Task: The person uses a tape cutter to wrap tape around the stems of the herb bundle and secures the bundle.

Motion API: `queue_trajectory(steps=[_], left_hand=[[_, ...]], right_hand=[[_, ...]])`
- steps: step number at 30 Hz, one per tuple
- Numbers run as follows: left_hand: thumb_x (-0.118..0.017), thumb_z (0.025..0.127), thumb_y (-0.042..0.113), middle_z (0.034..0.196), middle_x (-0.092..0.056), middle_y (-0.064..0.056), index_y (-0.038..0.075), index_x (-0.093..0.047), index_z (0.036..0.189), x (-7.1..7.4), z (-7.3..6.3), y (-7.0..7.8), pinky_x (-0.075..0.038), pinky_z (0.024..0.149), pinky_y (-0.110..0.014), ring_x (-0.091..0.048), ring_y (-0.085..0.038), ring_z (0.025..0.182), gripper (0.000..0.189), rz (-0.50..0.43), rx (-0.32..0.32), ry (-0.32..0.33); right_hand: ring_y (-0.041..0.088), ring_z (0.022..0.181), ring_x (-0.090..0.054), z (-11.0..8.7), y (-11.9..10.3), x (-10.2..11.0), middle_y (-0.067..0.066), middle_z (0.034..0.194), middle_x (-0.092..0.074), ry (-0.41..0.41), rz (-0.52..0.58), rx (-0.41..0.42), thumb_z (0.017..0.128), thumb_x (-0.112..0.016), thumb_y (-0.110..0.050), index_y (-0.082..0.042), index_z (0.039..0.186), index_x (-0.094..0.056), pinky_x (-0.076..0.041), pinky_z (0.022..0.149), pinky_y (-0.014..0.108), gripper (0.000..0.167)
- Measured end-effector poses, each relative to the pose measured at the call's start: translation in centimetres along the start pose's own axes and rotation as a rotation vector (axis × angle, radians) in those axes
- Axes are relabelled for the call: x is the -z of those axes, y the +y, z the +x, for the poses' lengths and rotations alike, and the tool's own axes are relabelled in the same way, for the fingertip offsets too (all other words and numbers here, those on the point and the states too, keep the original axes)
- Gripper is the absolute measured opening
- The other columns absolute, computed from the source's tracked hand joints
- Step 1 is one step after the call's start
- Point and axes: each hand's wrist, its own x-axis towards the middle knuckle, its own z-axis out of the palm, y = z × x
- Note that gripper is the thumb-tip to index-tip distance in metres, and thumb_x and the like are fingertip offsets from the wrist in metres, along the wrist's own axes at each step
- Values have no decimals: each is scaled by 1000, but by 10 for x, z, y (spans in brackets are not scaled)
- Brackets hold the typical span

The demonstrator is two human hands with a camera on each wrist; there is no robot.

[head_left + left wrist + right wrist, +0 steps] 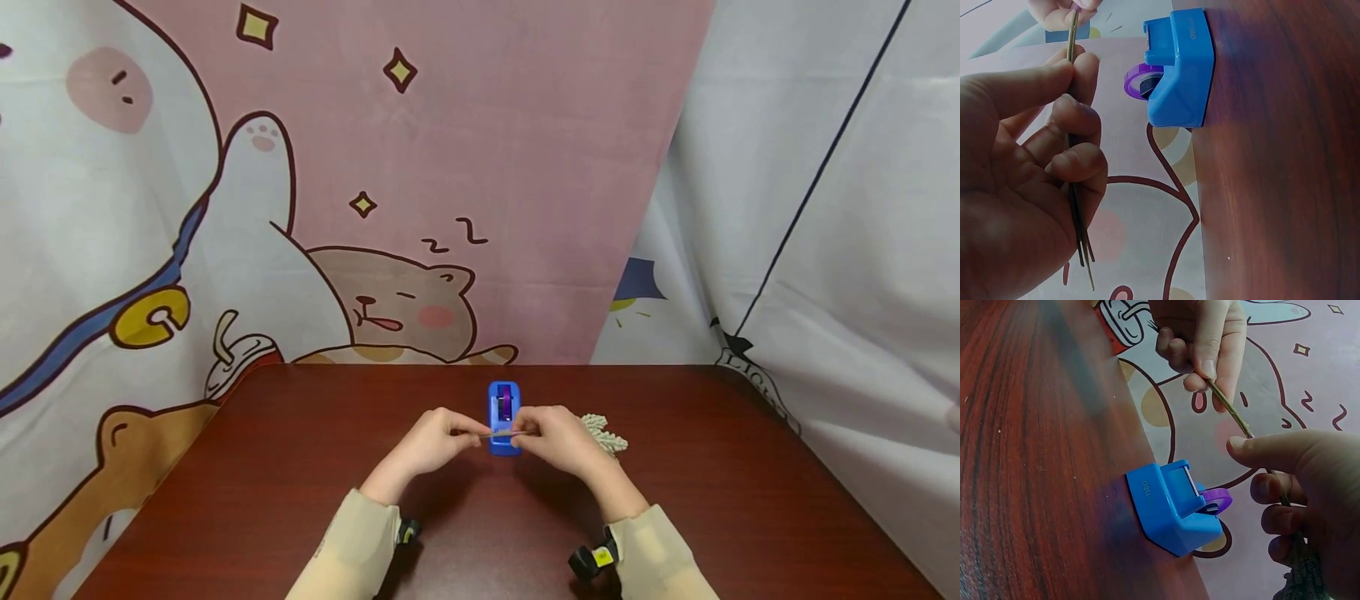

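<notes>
Both hands hold a bunch of thin stems (497, 434) with pale green, wheat-like heads (604, 434) that stick out past the right hand. My left hand (437, 439) pinches the stems between thumb and fingers; their loose ends (1087, 250) show below its curled fingers. My right hand (558, 437) grips the bunch nearer the heads, its thumb (1266, 450) along the stems. A bit of purple shows at the right fingertips in the left wrist view. Behind the hands stands a blue tape dispenser (1188, 69) with a purple tape roll (1222, 499); neither hand touches it.
The dark red-brown table (300, 517) reaches back to a printed cloth (562, 167) with cartoon animals. A white cloth (840, 208) hangs on the right. Each wrist wears a small black camera mount (592, 560).
</notes>
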Motion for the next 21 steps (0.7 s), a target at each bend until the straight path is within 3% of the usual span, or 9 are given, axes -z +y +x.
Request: queue_trajectory(steps=[8, 15, 21], left_hand=[[-66, 91, 9, 76, -64, 0, 15, -78, 103, -1, 1, 1, -33, 47, -23, -36, -7, 51, 18, 10, 5, 13], [-66, 91, 10, 89, -69, 2, 11, -77, 105, -3, 2, 5, -39, 51, -23, -47, -9, 61, 17, 17, 15, 22], [-65, 92, 11, 89, -68, 5, 10, -76, 108, -5, 2, 7, -40, 54, -25, -51, -10, 66, 19, 69, -4, 3]], right_hand=[[4, 61, -50, 1, -1, 3, -16, 68, -58, 9, 3, 1, 84, -76, -18, -23, 80, -67, -43, 56, 26, 11], [4, 64, -55, 1, -7, 10, -14, 71, -61, 5, -12, -58, 84, -76, -21, -19, 81, -71, -48, 60, 26, 6], [3, 64, -54, -3, -7, 13, -14, 71, -61, -11, -30, -41, 85, -75, -20, -18, 82, -71, -47, 59, 26, 5]])
